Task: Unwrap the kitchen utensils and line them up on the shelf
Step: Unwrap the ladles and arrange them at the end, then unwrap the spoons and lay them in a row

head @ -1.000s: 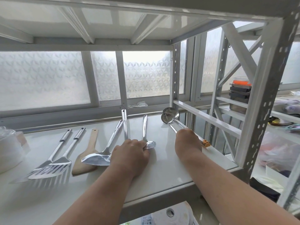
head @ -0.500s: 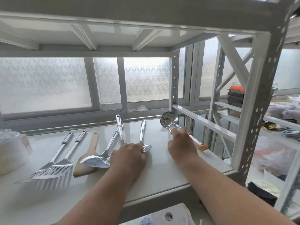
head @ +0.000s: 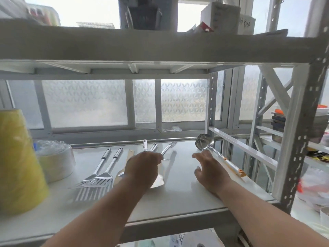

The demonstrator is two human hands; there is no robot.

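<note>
On the white shelf board [head: 185, 191] several steel utensils lie side by side, handles pointing to the window. Two slotted turners [head: 99, 179] are at the left, with a wooden spatula [head: 128, 155] beside them. My left hand [head: 142, 168] is closed around a shiny flat-bladed steel spatula [head: 159, 180], whose handle slants up toward the window. Two more steel handles [head: 145, 144] stick out behind that hand. My right hand [head: 208, 168] rests open on the board, fingers spread, just left of the ladles [head: 204, 143] with an orange-tipped handle.
A big yellow roll [head: 17, 161] and a wrapped stack of white dishes [head: 57, 161] stand at the left. The upper shelf [head: 160, 47] hangs low overhead. A perforated post [head: 299, 139] bounds the right front corner, with a neighbouring rack of containers [head: 279, 122] beyond.
My right hand has let go of the ladle handle and opened beside it. My left hand has closed on the steel spatula and tilted it. The view has pulled back and up.
</note>
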